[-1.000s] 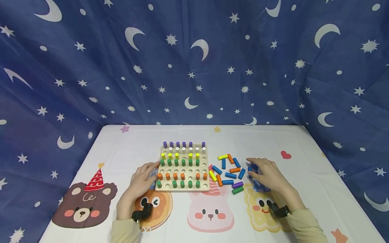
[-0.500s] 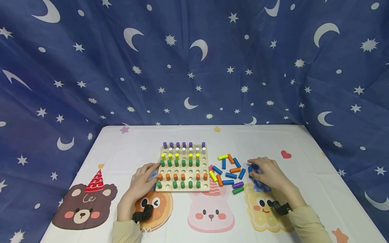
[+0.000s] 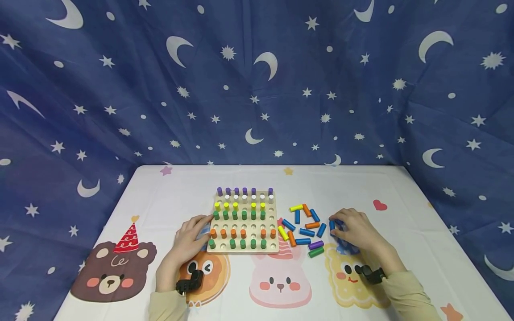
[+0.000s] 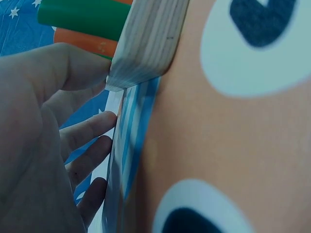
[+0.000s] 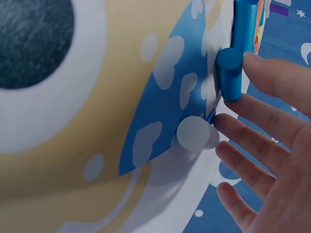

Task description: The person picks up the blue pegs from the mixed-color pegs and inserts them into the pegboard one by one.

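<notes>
My left hand (image 3: 188, 238) rests against the left edge of a wooden pegboard (image 3: 242, 248), its fingers loosely bent. In the left wrist view the thumb (image 4: 73, 65) touches the board's side, close to green and orange pegs. My right hand (image 3: 356, 228) is right of the loose pegs, with a blue peg (image 5: 230, 75) pinched between thumb and index finger. Below the other fingers a white peg (image 5: 193, 133) lies on the cloth, which the hand hides in the head view. Rows of purple, white, yellow, green and orange pegs stand in the board, among some bare holes.
Several loose pegs lie between board and right hand, among them a blue peg (image 3: 307, 232), a purple peg (image 3: 316, 245), a green peg (image 3: 316, 252) and a yellow peg (image 3: 296, 207). A white tablecloth (image 3: 192, 183) with cartoon animals covers the table. A blue curtain (image 3: 297, 138) hangs behind.
The right hand's thumb and index finger have closed in slightly on the blue peg. My left hand stays at the board's edge. The whole head view shifts a little.
</notes>
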The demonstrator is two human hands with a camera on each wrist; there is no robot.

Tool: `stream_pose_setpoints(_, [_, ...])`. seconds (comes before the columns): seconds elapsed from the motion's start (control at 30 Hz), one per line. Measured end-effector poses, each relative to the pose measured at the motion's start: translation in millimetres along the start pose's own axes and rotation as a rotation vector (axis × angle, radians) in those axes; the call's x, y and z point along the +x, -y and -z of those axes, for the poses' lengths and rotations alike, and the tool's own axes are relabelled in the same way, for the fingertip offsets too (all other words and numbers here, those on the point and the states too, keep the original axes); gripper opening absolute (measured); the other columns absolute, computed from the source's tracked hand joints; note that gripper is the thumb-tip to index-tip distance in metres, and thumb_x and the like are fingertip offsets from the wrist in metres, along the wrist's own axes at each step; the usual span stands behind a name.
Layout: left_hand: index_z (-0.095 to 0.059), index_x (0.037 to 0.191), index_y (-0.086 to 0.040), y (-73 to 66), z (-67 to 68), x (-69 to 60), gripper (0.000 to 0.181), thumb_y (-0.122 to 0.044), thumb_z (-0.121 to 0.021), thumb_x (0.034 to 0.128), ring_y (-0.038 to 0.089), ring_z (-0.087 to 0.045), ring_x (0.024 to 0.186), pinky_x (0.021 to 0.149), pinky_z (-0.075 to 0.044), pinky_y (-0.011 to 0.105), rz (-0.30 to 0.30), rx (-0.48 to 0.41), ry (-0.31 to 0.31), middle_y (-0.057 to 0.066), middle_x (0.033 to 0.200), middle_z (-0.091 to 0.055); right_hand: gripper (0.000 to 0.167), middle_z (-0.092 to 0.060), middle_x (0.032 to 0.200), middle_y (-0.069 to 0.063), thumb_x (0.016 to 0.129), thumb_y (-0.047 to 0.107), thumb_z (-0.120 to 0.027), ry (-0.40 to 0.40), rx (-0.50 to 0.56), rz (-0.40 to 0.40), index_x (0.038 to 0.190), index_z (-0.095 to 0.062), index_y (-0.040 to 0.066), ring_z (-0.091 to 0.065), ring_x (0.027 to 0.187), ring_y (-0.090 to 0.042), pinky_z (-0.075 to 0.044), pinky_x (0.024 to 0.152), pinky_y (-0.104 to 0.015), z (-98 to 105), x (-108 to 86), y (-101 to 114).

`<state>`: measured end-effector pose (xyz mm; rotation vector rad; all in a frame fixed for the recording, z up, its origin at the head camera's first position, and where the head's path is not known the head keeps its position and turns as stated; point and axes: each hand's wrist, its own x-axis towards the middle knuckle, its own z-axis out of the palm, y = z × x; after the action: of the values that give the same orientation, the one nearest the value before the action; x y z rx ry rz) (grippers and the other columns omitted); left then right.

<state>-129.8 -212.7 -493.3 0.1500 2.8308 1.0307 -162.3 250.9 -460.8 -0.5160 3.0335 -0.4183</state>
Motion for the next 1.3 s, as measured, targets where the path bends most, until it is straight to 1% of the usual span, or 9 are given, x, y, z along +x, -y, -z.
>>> stream_pose_setpoints(0.17, [-0.04, 0.147, -0.02, -0.5, 1.2, 0.0, 0.054, -0.02, -0.052, 0.0943, 0.037, -0.027, 0.138, 0.108, -0.019, 0.063, -0.002, 0.01, -0.003, 0.012, 0.15, -0.036, 0.034, -0.065, 0.116, -0.014, 0.082, 0.027, -0.073, -0.003, 0.002, -0.003, 0.11, -0.069, 0.009, -0.053, 0.116, -0.039, -0.036, 0.096, -0.064, -2, -0.5, -1])
stream_pose_setpoints(0.5, [-0.039, 0.148, -0.02, -0.3, 2.3, -0.6, 0.054, -0.021, -0.052, 0.0948, 0.037, -0.026, 0.137, 0.108, -0.019, 0.062, -0.001, 0.01, 0.001, 0.013, 0.15, -0.035, 0.036, -0.066, 0.112, -0.012, 0.078, 0.023, -0.077, -0.034, 0.041, -0.009, 0.11, -0.067, 0.008, -0.056, 0.111, -0.036, -0.039, 0.094, -0.059, -5, -0.5, 0])
stream_pose_setpoints(0.67, [-0.039, 0.148, -0.02, 0.0, 2.1, -1.2, 0.054, -0.02, -0.052, 0.0949, 0.037, -0.027, 0.137, 0.107, -0.019, 0.063, -0.009, 0.012, -0.003, 0.013, 0.15, -0.036, 0.035, -0.067, 0.103, -0.008, 0.078, 0.019, -0.078, -0.039, 0.089, -0.035, 0.108, -0.066, 0.008, -0.058, 0.101, -0.029, -0.039, 0.091, -0.054, -5, -0.5, 2])
stream_pose_setpoints(0.8, [-0.04, 0.147, -0.02, 0.2, 1.2, -1.2, 0.054, -0.02, -0.052, 0.0944, 0.037, -0.028, 0.137, 0.107, -0.02, 0.063, -0.011, 0.013, -0.009, 0.013, 0.15, -0.036, 0.025, -0.065, 0.09, -0.001, 0.079, 0.012, -0.075, -0.019, 0.187, -0.054, 0.102, -0.065, 0.01, -0.057, 0.087, -0.019, -0.043, 0.084, -0.045, -4, -0.4, 4])
stream_pose_setpoints(0.93, [-0.041, 0.147, -0.019, 1.0, -0.2, -1.2, 0.054, -0.021, -0.053, 0.0939, 0.037, -0.028, 0.137, 0.107, -0.02, 0.063, -0.009, 0.008, -0.013, 0.014, 0.149, -0.036, 0.019, -0.062, 0.084, 0.002, 0.081, 0.007, -0.073, -0.001, 0.256, -0.051, 0.097, -0.064, 0.012, -0.054, 0.08, -0.015, -0.048, 0.076, -0.037, -2, 0.1, 4])
stream_pose_setpoints(1.17, [-0.04, 0.147, -0.019, 1.5, -2.2, 0.0, 0.055, -0.022, -0.052, 0.094, 0.037, -0.027, 0.137, 0.107, -0.02, 0.062, -0.006, 0.001, -0.008, 0.013, 0.15, -0.036, 0.018, -0.062, 0.083, 0.004, 0.08, 0.005, -0.072, -0.011, 0.258, -0.041, 0.095, -0.064, 0.013, -0.054, 0.08, -0.013, -0.049, 0.075, -0.034, -1, 0.1, 7])
stream_pose_setpoints(1.3, [-0.04, 0.147, -0.019, 1.7, -2.2, 0.4, 0.055, -0.021, -0.053, 0.0941, 0.037, -0.028, 0.137, 0.106, -0.021, 0.062, -0.011, 0.004, -0.011, 0.013, 0.149, -0.037, 0.019, -0.063, 0.083, 0.004, 0.08, 0.005, -0.073, -0.016, 0.257, -0.016, 0.095, -0.064, 0.013, -0.054, 0.079, -0.012, -0.05, 0.074, -0.033, 0, 0.3, 9])
